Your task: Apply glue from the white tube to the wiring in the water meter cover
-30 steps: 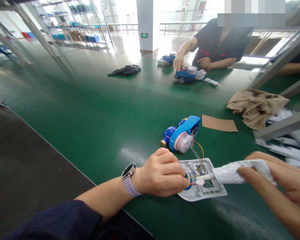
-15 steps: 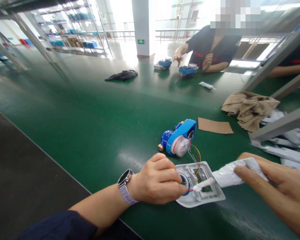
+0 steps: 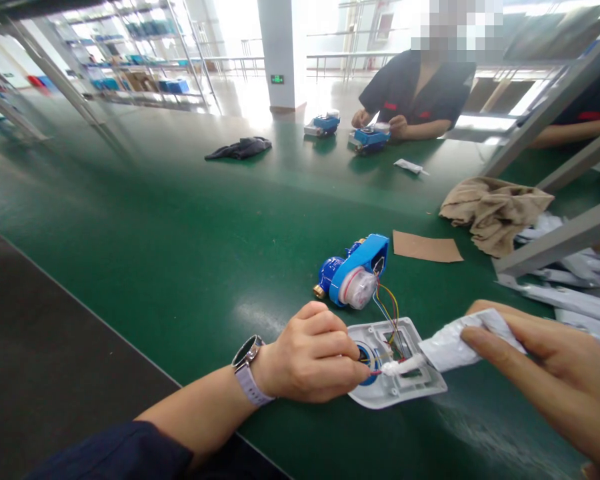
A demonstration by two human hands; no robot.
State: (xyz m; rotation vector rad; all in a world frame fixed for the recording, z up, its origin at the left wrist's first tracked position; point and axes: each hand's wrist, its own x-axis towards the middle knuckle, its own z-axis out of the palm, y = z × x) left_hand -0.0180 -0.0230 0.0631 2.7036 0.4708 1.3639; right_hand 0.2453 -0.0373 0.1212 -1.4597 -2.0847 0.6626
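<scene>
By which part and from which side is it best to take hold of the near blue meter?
I would probably grip the meter by its round body, from the left: that side stands free, while wires leave the right end towards the white cover, and the left hand is close in front.

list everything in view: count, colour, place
tube: 1, white, right hand
cover: 1, white, below hands
wires: several, multicoloured, meter to cover
near meter: 1, blue, beyond cover
cardboard: 1, brown, beside meter
rag: 1, beige, right
cloth: 1, charcoal, far
far meters: 2, blue, by coworker
second tube: 1, white, far
loose parts: several, white, right
frame bars: several, grey, right
table: 1, green, beneath
pillar: 1, pale, background
sign: 1, green, pillar
shelf boxes: several, mixed, background
coworker: 1, dark-clothed, far side
second coworker: 1, dark-clothed, right edge
watch: 1, lilac strap, left wrist
left hand: 1, bare, on wires
right hand: 1, bare, on tube
</scene>
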